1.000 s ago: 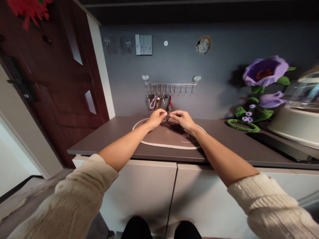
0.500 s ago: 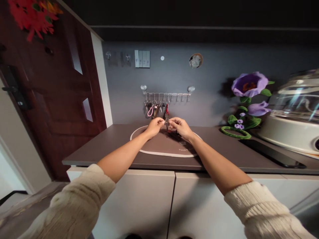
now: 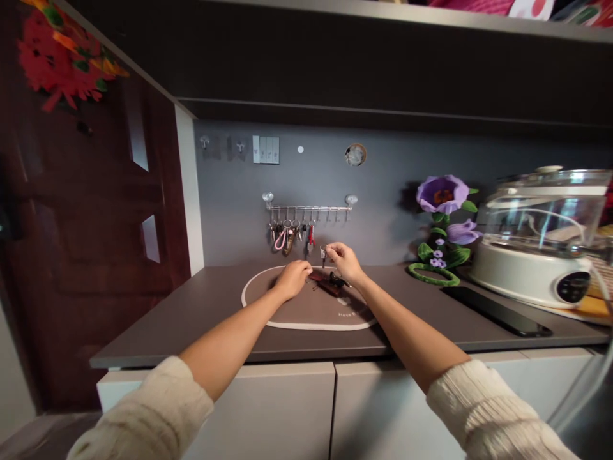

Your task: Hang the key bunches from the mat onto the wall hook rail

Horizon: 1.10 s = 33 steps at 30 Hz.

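Observation:
My right hand (image 3: 345,262) pinches a key ring with small keys (image 3: 323,254) hanging from it, held above the mat in front of the wall. My left hand (image 3: 293,280) is lower, over the left half of the brown oval mat (image 3: 297,315). Its fingers are curled together, and whatever they may hold is hidden. Between and below the hands, dark keys and a brown holder (image 3: 330,287) lie on the mat. Behind them, a clear hook rail (image 3: 309,208) on the wall carries several key sets, with a pink loop (image 3: 280,240) and a red tag (image 3: 311,234) among them.
To the right stand a purple flower ornament (image 3: 443,195), a black phone (image 3: 495,311) lying flat, and a white appliance with a clear cover (image 3: 522,265). A dark shelf (image 3: 359,64) overhangs the counter (image 3: 191,319). A dark red door (image 3: 96,255) is at the left.
My hands were together at the key ring; now the left has moved down and away toward the mat. My right hand keeps the keys. The view has tilted up.

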Each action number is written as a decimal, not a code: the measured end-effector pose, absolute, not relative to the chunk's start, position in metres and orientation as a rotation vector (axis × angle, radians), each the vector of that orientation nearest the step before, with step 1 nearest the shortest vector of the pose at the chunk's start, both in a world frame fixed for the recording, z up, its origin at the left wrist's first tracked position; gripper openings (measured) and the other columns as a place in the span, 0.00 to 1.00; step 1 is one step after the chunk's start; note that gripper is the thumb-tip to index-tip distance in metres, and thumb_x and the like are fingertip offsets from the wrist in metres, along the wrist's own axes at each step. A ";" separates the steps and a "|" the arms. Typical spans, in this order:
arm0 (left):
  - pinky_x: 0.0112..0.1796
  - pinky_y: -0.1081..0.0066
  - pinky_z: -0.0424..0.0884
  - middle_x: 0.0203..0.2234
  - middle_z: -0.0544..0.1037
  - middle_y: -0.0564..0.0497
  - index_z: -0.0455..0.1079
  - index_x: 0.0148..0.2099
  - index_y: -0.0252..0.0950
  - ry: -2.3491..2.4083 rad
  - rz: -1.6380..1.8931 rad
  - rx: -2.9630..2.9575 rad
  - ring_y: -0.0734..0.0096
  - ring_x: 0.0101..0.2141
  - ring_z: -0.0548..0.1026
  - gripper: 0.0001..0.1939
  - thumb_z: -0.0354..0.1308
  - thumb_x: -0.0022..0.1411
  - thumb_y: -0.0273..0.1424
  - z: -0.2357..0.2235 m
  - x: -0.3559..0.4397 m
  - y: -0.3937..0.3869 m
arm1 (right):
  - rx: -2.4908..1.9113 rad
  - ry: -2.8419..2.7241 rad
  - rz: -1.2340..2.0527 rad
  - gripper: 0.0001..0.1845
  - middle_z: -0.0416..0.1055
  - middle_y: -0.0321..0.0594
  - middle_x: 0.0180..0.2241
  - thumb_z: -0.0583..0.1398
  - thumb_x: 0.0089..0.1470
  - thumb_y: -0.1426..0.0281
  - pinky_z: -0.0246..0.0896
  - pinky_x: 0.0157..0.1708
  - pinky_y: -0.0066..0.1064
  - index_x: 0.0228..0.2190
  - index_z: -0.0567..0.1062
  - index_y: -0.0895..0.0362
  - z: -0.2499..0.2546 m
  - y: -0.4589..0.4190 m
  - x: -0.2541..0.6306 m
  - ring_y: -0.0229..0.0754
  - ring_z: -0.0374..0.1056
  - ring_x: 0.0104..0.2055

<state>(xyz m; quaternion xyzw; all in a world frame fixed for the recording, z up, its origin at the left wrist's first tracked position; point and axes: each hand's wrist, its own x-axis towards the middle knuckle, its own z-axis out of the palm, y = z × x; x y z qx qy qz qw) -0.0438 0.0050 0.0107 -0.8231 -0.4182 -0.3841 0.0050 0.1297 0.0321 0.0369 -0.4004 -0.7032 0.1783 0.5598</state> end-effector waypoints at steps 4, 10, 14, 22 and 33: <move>0.36 0.70 0.62 0.29 0.74 0.48 0.68 0.31 0.35 -1.306 -1.195 -2.605 0.69 0.33 0.69 0.11 0.45 0.58 0.27 0.009 -0.041 0.004 | -0.967 -1.572 0.410 0.14 0.69 0.38 0.26 0.54 0.46 0.62 0.61 0.30 0.29 0.30 0.69 0.60 0.057 0.049 0.133 0.35 0.64 0.27; 0.37 0.71 0.61 0.31 0.74 0.49 0.69 0.32 0.35 -1.330 -1.164 -2.600 0.70 0.34 0.68 0.11 0.45 0.59 0.28 0.007 -0.039 0.007 | -1.036 -1.517 0.328 0.10 0.70 0.38 0.26 0.53 0.47 0.66 0.61 0.31 0.28 0.28 0.70 0.59 0.092 0.082 0.130 0.34 0.65 0.28; 0.37 0.72 0.61 0.31 0.74 0.49 0.69 0.32 0.35 -1.350 -1.151 -2.578 0.70 0.34 0.69 0.12 0.44 0.59 0.27 0.006 -0.039 0.007 | -1.085 -1.487 0.279 0.08 0.70 0.37 0.25 0.53 0.46 0.69 0.61 0.31 0.27 0.27 0.71 0.59 0.107 0.097 0.123 0.34 0.65 0.27; 0.37 0.72 0.61 0.31 0.75 0.49 0.70 0.33 0.35 -1.361 -1.139 -2.562 0.69 0.35 0.69 0.12 0.44 0.59 0.28 0.005 -0.039 0.010 | -1.184 -1.445 0.185 0.09 0.70 0.37 0.22 0.53 0.45 0.72 0.61 0.31 0.26 0.24 0.72 0.60 0.113 0.115 0.110 0.34 0.65 0.26; 0.37 0.72 0.61 0.31 0.74 0.49 0.70 0.33 0.36 -1.352 -1.130 -2.561 0.70 0.34 0.69 0.12 0.44 0.60 0.28 0.006 -0.039 0.010 | -1.273 -1.382 0.207 0.09 0.72 0.40 0.22 0.52 0.46 0.75 0.63 0.32 0.27 0.24 0.73 0.59 0.101 0.124 0.106 0.37 0.69 0.28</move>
